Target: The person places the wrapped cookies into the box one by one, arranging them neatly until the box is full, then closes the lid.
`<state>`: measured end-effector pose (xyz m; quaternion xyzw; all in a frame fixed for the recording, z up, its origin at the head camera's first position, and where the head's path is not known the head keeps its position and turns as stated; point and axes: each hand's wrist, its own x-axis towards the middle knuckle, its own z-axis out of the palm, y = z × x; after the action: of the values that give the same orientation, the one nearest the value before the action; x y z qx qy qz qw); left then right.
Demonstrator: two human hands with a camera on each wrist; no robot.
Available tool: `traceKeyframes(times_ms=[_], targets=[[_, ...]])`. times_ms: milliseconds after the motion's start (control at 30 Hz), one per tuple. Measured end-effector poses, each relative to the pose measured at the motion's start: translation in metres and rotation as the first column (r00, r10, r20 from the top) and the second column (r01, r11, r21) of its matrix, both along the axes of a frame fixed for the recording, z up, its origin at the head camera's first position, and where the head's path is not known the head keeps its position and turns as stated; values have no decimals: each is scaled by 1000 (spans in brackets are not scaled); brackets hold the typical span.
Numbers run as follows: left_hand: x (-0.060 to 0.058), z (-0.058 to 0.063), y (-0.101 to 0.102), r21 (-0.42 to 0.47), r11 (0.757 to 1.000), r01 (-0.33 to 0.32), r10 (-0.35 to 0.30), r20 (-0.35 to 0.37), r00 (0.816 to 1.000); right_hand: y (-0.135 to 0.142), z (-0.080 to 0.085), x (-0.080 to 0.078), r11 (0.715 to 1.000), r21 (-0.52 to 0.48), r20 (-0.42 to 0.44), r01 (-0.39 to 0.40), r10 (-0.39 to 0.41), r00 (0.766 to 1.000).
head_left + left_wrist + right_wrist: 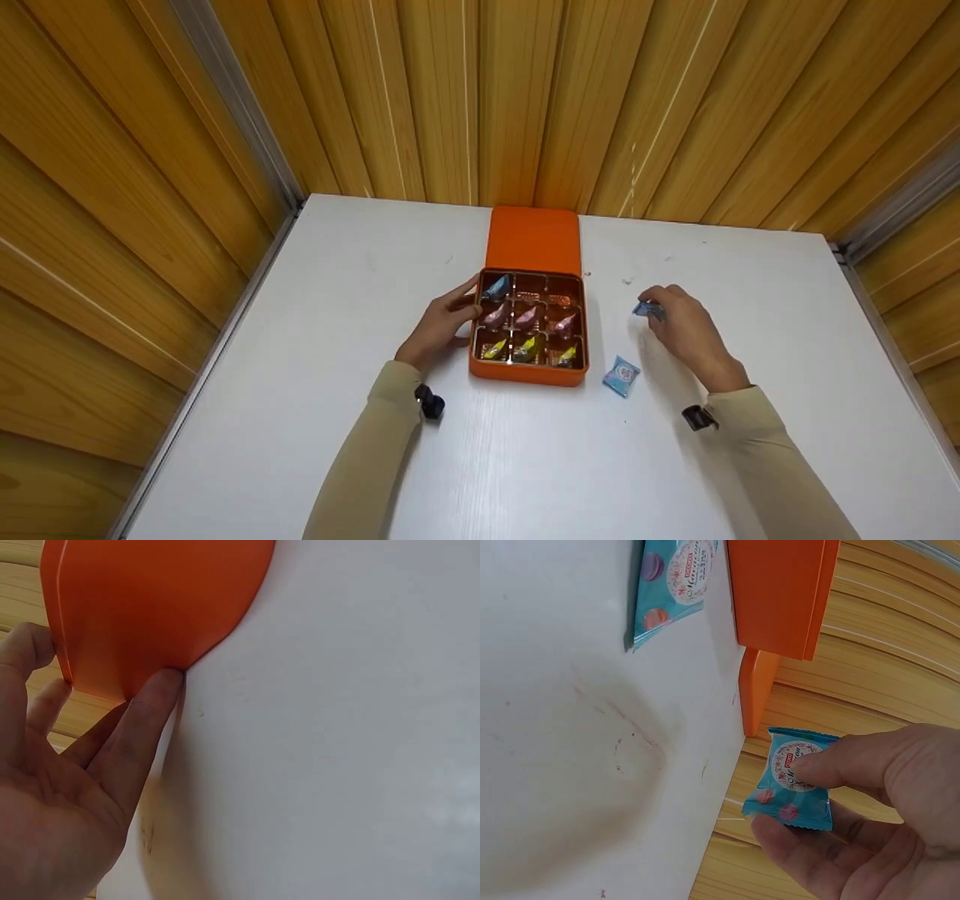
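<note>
An orange box (526, 373) lies on the table with its lid (533, 238) laid back behind it. My left hand (441, 322) holds its left side, thumb at the rim and fingers against the outer wall (150, 607). Inside the divided tray, a blue wrapped candy (497, 287) sits in the back left compartment. Pink wrapped candies (527, 317) fill the middle row, yellow ones (527, 348) the front row. To the right of the box, my right hand (686, 330) pinches a blue Macaron candy packet (791, 780) between thumb and fingers, above the table.
Another blue candy packet (622, 376) lies on the white table (495, 465), just right of the box's front corner. Wood-look panels (517, 105) rise behind the table's back edge and at both sides. Small marks dot the tabletop.
</note>
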<state>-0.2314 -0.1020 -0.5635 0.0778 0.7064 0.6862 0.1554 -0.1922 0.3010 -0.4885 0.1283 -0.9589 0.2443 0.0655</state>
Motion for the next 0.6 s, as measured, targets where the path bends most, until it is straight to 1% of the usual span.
traceKeyframes(times_ms=[300, 500, 600], targets=[[0, 0, -2, -9, 1000, 4, -5, -16, 1000, -9, 11, -10, 1000, 20, -1, -20, 20, 1000], [0, 0, -1, 22, 1000, 5, -5, 7, 1000, -15, 18, -18, 999, 29, 3, -37, 37, 999], [0, 1, 0, 16, 1000, 4, -4, 12, 1000, -19, 21, -21, 998, 31, 13, -46, 46, 999]])
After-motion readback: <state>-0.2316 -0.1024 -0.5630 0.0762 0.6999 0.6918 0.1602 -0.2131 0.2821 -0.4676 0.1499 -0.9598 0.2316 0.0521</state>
